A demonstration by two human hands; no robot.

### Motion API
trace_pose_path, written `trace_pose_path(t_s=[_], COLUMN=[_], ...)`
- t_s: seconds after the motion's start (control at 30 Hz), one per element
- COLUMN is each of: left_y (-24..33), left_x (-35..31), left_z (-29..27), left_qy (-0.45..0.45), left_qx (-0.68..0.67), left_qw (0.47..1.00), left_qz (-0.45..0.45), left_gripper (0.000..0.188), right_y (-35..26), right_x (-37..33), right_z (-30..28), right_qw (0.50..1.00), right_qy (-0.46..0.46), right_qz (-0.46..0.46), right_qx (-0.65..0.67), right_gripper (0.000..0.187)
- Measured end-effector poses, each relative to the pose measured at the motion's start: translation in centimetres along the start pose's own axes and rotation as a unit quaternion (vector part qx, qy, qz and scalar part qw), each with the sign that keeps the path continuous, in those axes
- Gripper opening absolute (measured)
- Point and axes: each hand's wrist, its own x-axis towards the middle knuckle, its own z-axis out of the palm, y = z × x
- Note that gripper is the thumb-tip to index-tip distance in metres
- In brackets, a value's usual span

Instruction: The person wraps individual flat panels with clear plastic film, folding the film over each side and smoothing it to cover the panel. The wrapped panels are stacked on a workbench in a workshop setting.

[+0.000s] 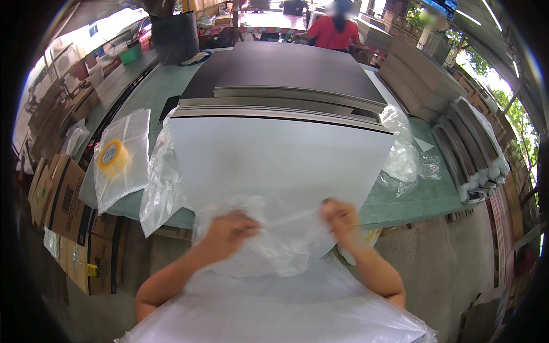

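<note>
Clear plastic bag (269, 240) sat at lower centre, its mouth bunched over the near edge of the white panel (274, 160) on the counter (423, 200). I saw my left hand (226, 231) and right hand (341, 220) level, fingers pinching the film; the panel ran away toward upper frame.

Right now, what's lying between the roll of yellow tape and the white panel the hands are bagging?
In the head view, crumpled clear plastic bags lie between the tape roll and the white panel, on the green table.

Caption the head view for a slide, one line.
Both hands, left hand and right hand, grip a clear plastic bag over a white panel.
</note>
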Motion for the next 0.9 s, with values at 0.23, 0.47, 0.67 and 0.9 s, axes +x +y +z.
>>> trace_pose_path(t_s=[0.23, 0.47, 0.67, 0.9], left_y=[-11.4, 1.6, 0.8, 3.6], left_x=[-10.4, 0.4, 2.6, 2.8], left_z=[-13.2, -3.6, 0.0, 0.7], left_qy=[0.55, 0.054, 0.033, -0.075], left_qx=[0.07, -0.19, -0.197, -0.137], left_qw=[0.816, 0.977, 0.978, 0.984], left_qz=[-0.167, -0.084, -0.064, -0.083], left_gripper=[0.007, 0.012, 0.014, 0.014], right_y=[-1.2, -2.5, -3.9, -3.5], right_x=[-2.8, 1.0, -0.5, -0.3], right_z=[-7.1, 3.0, 3.6, 3.1], right_qw=[0.987, 0.991, 0.979, 0.997], right_qy=[0.085, -0.101, -0.063, -0.015], right_qz=[0.051, -0.041, -0.05, 0.067], right_qx=[-0.128, 0.083, -0.187, 0.044], right_gripper=[0.019, 0.021, 0.024, 0.023])
